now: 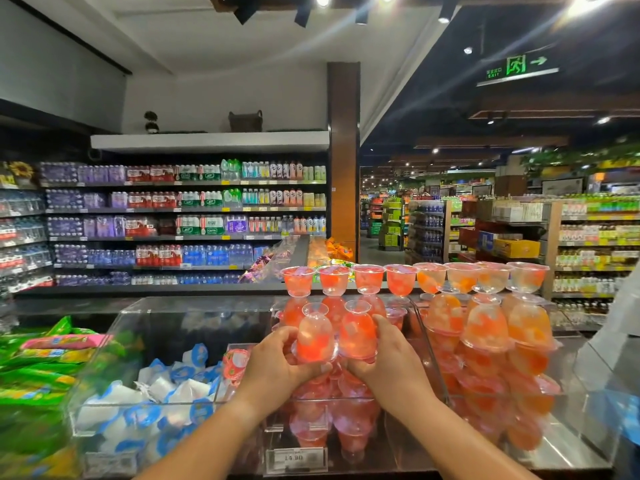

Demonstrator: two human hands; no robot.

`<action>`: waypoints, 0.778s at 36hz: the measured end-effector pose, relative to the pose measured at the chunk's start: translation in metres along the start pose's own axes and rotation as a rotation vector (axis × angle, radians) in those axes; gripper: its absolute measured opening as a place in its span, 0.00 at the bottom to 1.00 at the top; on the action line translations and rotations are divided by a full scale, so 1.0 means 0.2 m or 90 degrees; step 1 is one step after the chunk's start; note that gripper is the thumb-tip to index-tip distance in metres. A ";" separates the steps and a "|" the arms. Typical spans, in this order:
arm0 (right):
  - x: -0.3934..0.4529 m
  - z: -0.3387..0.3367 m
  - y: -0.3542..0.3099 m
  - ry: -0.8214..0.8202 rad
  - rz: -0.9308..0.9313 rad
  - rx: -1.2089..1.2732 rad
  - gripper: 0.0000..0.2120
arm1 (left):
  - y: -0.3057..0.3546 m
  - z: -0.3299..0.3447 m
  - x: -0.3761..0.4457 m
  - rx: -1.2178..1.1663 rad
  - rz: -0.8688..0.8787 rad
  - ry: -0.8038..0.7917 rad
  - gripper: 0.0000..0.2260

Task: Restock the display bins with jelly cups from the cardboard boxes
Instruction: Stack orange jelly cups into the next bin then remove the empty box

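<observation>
1. Both forearms reach in from the near edge over the middle clear bin, which sits between a left bin of blue-and-white packets and a right bin of orange jelly cups.
2. At the left, the left hand curls round an upside-down red jelly cup.
3. Beside it, the right hand grips a second inverted cup; the two cups touch.
4. To do this well, I would lower both onto the red pile lids down, level with their neighbours, releasing only once seated.
5. Cups are thin, glossy, dome-shaped plastic, likely slippery; bin walls are hard, clear acrylic.
6. No cardboard box is in view.
</observation>
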State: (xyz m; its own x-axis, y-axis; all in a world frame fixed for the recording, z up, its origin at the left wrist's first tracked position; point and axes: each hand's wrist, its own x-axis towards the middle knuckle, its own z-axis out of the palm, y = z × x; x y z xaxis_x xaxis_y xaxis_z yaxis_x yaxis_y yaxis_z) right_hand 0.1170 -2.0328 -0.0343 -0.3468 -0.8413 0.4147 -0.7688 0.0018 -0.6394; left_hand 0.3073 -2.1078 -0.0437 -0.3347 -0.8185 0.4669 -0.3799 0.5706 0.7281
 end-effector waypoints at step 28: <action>-0.03 -0.03 0.00 0.008 0.042 -0.014 0.38 | 0.01 0.03 0.07 0.053 -0.012 0.037 0.12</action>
State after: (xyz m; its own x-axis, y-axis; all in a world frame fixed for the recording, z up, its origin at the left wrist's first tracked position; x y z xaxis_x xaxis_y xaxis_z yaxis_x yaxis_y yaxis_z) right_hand 0.1161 -2.0248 -0.0334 -0.4038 -0.8318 0.3809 -0.7559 0.0688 -0.6511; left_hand 0.2964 -2.1180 -0.0395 -0.2764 -0.8303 0.4839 -0.4573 0.5565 0.6937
